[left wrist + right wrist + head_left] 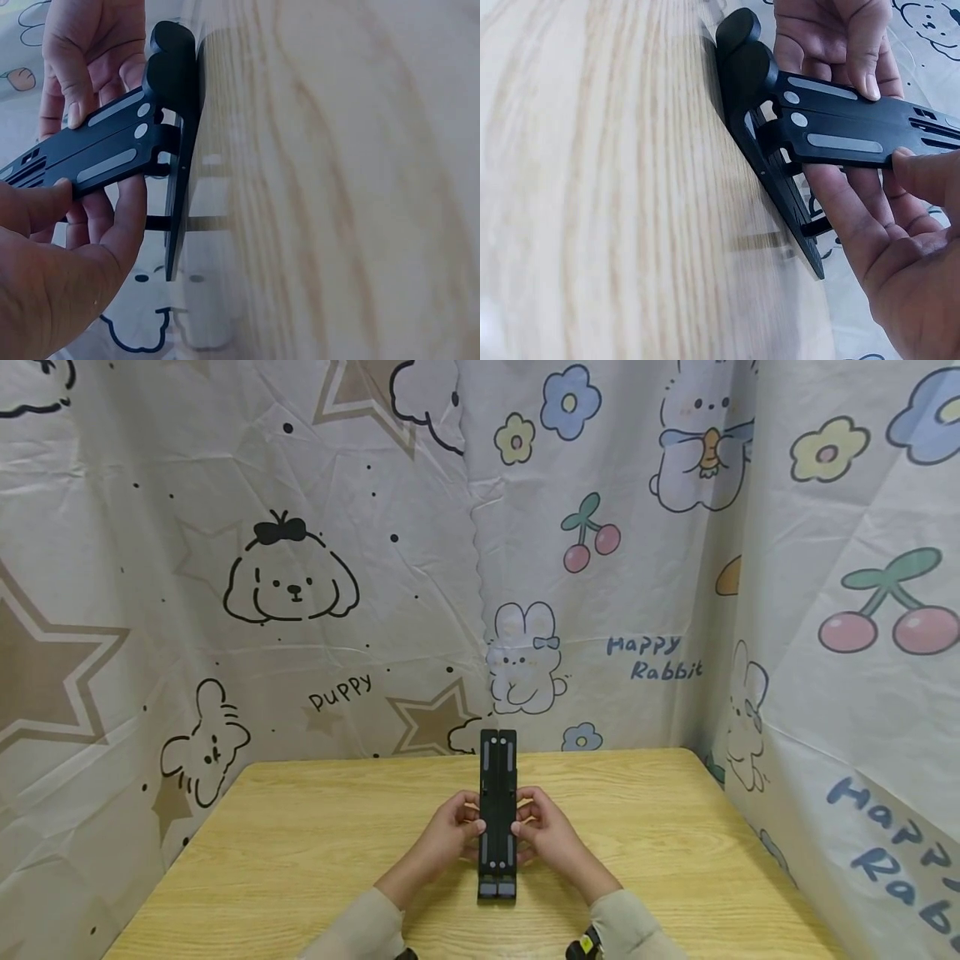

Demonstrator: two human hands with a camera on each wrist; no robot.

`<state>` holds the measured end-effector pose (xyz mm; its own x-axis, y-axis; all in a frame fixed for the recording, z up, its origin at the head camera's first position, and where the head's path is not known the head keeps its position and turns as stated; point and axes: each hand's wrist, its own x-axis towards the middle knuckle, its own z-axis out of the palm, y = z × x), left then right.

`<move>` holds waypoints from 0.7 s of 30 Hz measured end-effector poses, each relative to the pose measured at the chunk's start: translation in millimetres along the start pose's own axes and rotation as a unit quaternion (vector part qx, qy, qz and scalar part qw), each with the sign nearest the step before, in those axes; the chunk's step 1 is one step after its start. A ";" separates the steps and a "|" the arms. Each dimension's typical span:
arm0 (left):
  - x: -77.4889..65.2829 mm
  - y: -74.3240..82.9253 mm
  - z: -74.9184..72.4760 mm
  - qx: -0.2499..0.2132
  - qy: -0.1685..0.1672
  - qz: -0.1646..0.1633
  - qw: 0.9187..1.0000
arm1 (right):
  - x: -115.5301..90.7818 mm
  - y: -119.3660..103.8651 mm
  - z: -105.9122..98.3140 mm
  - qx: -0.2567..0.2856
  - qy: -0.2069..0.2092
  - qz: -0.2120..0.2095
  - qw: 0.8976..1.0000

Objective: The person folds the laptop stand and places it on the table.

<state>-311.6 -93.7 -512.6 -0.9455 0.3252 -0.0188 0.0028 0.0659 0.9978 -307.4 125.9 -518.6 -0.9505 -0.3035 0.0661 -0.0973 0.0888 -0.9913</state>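
A black folding laptop stand (pixel 498 810) is upright near the middle of the table, its two long halves side by side in a narrow shape. Grey strips (pixel 109 166) and round grey dots mark its upper face. At its foot are two rounded lips (pixel 751 61), and the upper arms slant up from a lower base (pixel 776 191) on the wood. My left hand (pixel 448 828) pinches the left edge, thumb on top and fingers underneath. On the opposite edge my right hand (pixel 553 832) grips the same way, roughly level with the left.
Beneath the stand is a light wooden table (pixel 315 827) with rounded far corners. A printed curtain (pixel 420 610) with cartoon animals, flowers and cherries hangs behind it and along the sides. Dark bands with small devices (pixel 583 945) show at both wrists.
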 end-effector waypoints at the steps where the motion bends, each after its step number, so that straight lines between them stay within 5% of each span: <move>1: -0.2 0.5 0.2 0.001 -0.002 0.000 1.000 | 0.2 -0.1 -0.2 0.000 -0.002 0.000 1.000; 13: -0.4 3.3 2.1 -0.002 -0.006 -0.003 1.000 | -2.3 -2.4 -6.4 -0.009 -0.002 -0.001 1.000; 21: -8.8 -0.5 -0.2 0.040 -0.001 -0.004 0.999 | -2.5 -7.0 -14.4 -0.084 -0.024 -0.013 0.996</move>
<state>-303.4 -96.8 -512.9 -0.9449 0.3262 -0.0274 0.0206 0.1429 0.9895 -308.6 139.8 -510.2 -0.9320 -0.3530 0.0819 -0.1733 0.2358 -0.9562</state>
